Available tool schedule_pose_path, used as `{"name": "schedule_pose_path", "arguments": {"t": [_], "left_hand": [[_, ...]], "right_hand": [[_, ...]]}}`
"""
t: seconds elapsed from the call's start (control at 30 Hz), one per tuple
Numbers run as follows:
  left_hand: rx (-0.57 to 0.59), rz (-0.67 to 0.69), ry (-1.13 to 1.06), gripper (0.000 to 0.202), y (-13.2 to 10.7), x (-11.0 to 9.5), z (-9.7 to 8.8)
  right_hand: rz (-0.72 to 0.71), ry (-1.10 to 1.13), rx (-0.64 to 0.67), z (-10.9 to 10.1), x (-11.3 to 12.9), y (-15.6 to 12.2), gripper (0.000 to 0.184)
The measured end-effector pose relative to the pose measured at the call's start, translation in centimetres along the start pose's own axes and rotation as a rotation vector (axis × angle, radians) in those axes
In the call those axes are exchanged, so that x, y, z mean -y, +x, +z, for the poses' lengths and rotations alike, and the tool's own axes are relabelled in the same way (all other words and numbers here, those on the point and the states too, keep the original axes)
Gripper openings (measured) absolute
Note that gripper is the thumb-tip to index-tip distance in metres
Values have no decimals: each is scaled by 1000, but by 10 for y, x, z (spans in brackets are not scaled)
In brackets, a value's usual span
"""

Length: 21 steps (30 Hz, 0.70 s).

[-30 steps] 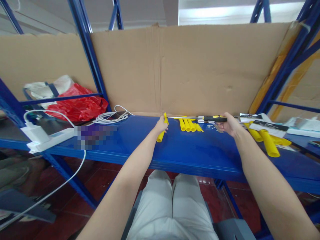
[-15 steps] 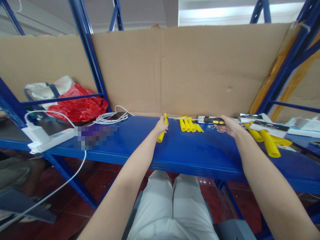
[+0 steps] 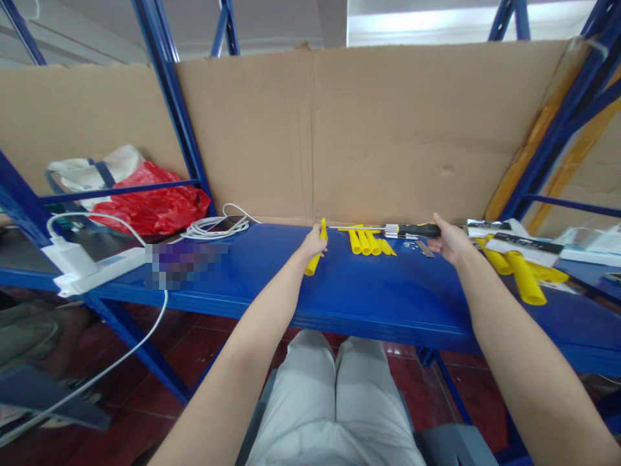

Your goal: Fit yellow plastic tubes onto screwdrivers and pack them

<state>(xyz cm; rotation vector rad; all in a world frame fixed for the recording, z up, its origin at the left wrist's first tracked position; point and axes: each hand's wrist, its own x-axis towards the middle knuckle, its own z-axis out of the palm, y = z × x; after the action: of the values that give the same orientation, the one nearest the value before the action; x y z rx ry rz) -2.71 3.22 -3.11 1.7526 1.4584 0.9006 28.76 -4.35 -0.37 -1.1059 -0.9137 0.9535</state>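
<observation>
My left hand (image 3: 314, 244) is closed round a yellow plastic tube (image 3: 311, 266), which tilts over the blue shelf top with its round open end toward me. To the right, my right hand (image 3: 450, 243) is open, thumb raised and fingers apart, at the end of a screwdriver's black handle (image 3: 420, 230). The screwdriver lies along the back of the shelf, its thin shaft pointing left. Under the shaft is a row of yellow tubes (image 3: 366, 243). A small flat grey metal piece (image 3: 424, 248) and tiny loose bits (image 3: 410, 244) lie beside the handle.
More yellow tubes (image 3: 526, 278) with black-and-white labels (image 3: 524, 247) lie at the right. On the left are a white power strip (image 3: 99, 272), a coiled white cable (image 3: 213, 229) and a red plastic bag (image 3: 150, 200). Cardboard (image 3: 388, 129) stands along the back between blue posts.
My right hand has loosened from the screwdriver handle and opened, drawing slightly right. The flat metal piece shows more now. My left hand keeps its hold on the tube.
</observation>
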Motion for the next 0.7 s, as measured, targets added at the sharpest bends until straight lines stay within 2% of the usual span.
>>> {"name": "schedule_pose_path", "arguments": {"t": [0.13,0.33,0.47,0.7], "left_hand": [[2,14,6,54,1,1,0],[-7,10,-2,54,4,3,1],[2,20,-1,54,4,3,1],[2,17,-3,55,1,2,1]], "right_hand": [[9,19,-88,1,1,1,15],[25,25,-32,5,7,-9,5],[6,-6,-63,4,5,-6,15],[-19,113,-104,13,11,-17,11]]}}
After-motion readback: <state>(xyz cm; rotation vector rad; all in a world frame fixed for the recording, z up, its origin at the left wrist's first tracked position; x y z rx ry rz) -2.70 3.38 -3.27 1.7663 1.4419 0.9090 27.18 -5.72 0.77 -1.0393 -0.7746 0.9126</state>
